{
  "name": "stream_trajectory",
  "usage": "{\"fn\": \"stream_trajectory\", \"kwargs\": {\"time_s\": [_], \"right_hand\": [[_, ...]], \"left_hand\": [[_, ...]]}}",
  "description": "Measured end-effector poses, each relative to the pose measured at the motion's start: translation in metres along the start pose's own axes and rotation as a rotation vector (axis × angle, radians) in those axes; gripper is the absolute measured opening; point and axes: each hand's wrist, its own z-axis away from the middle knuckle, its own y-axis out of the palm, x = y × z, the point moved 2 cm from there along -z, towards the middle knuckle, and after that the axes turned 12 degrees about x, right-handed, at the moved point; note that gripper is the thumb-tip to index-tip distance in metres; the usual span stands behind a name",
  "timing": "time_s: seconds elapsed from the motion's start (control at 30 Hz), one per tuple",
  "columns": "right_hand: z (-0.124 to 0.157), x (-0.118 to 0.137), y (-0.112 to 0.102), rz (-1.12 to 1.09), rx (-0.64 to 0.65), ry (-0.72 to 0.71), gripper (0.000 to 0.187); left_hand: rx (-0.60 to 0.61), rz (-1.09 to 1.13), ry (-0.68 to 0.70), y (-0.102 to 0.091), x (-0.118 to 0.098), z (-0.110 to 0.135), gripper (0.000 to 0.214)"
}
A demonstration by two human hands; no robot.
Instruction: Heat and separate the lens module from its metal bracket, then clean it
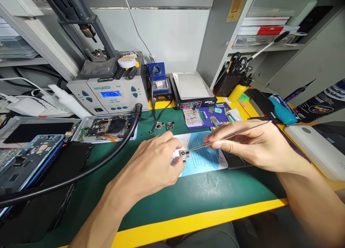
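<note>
A small camera module (pixel 184 153) with two dark lenses and a copper-coloured flex is at my left hand (pixel 155 162). The thumb and curled fingers close around its left side. In my right hand (pixel 250 144) is a pair of thin metal tweezers (pixel 229 136), held between thumb and fingers. Their tips reach the right side of the module; whether they touch it I cannot tell. Underneath lies a blue and white printed card (pixel 207 158) on the green mat (pixel 210 190). Just beyond my left hand lie two more small camera modules, one silvery (pixel 159 126) and one darker (pixel 170 126).
A hot-air station (pixel 110 93) stands at the back left, its black hose (pixel 115 154) arching over the mat. Beside it are a soldering-iron stand (pixel 159 79) and a hot plate (pixel 192 86). Opened phones (pixel 35 158) lie left. A tool holder (pixel 229 79) and bottles stand right.
</note>
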Motion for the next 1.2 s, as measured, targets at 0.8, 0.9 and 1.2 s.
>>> {"fn": "stream_trajectory", "kwargs": {"time_s": [0.8,0.9,1.2], "right_hand": [[0.0035,-0.0039,-0.0028,-0.061,-0.039,0.124,0.006],[0.0029,-0.0034,-0.0019,-0.075,-0.025,0.137,0.008],[0.0027,-0.0009,-0.0027,-0.123,-0.012,0.148,0.009]], "left_hand": [[0.002,-0.004,0.018,-0.0006,-0.0018,-0.0007,0.017],[0.0,-0.005,0.012,-0.0004,-0.0016,0.0001,0.016],[-0.024,0.004,0.007,-0.0007,-0.0013,0.0,0.008]]}}
